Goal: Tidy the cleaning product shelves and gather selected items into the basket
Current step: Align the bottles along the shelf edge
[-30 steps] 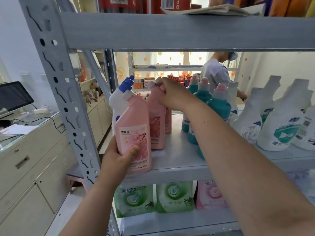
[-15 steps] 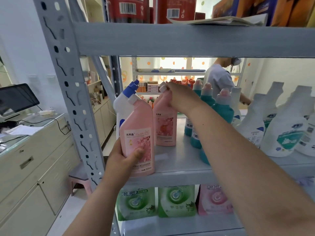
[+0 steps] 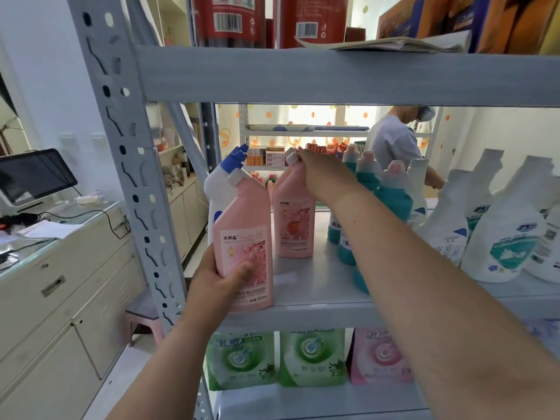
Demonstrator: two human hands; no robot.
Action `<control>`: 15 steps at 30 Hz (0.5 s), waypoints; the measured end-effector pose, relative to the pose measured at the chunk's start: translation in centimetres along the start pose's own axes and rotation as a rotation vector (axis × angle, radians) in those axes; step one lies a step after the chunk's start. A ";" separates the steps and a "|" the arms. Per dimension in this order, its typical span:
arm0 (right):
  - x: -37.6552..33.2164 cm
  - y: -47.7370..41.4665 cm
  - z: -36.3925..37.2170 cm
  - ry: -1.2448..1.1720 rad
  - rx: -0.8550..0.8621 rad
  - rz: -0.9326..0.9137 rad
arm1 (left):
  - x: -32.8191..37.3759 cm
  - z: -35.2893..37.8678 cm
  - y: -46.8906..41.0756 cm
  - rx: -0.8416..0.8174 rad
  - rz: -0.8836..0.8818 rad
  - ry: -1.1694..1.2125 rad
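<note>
Two pink angled-neck cleaner bottles stand on the grey middle shelf. My left hand grips the lower body of the front pink bottle at the shelf's front left edge. My right hand grips the neck of the second pink bottle, which stands upright further back. A white bottle with a blue cap stands behind the front pink one. No basket is in view.
Teal bottles stand right of my right arm, white trigger-less bottles further right. Green and pink refill pouches fill the shelf below. The perforated upright is at left, a counter with a screen beyond. A person works behind the shelves.
My right hand has drawn the second pink bottle forward and right, apart from the front one. My left hand keeps its hold on the front bottle. The camera tilted up slightly.
</note>
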State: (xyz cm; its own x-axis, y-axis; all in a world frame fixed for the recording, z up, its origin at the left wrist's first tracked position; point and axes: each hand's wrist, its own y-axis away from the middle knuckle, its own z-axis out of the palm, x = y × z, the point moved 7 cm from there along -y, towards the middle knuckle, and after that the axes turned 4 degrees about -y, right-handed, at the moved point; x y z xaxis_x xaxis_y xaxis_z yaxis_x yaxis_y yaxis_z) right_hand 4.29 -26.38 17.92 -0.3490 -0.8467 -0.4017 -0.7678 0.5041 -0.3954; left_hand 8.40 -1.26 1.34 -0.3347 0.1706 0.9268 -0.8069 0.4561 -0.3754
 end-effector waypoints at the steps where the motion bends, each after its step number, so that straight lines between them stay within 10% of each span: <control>1: -0.2 0.6 -0.1 0.009 0.021 0.008 | 0.0 0.0 0.0 0.004 -0.003 -0.002; 7: 0.2 8.1 3.1 -0.038 0.121 0.018 | 0.7 0.2 0.4 -0.002 0.002 -0.020; 15: 2.7 19.8 11.3 0.214 -0.194 -0.095 | 1.5 0.6 2.5 -0.031 0.023 -0.074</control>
State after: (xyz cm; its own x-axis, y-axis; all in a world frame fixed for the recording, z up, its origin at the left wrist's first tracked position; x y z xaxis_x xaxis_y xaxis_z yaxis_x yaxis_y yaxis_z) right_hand -5.80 -16.80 -0.30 -0.3604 -0.9154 -0.1795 -0.8833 0.3968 -0.2497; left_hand 5.57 -0.42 1.78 -0.3889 0.1173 0.9138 -0.7836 0.4796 -0.3950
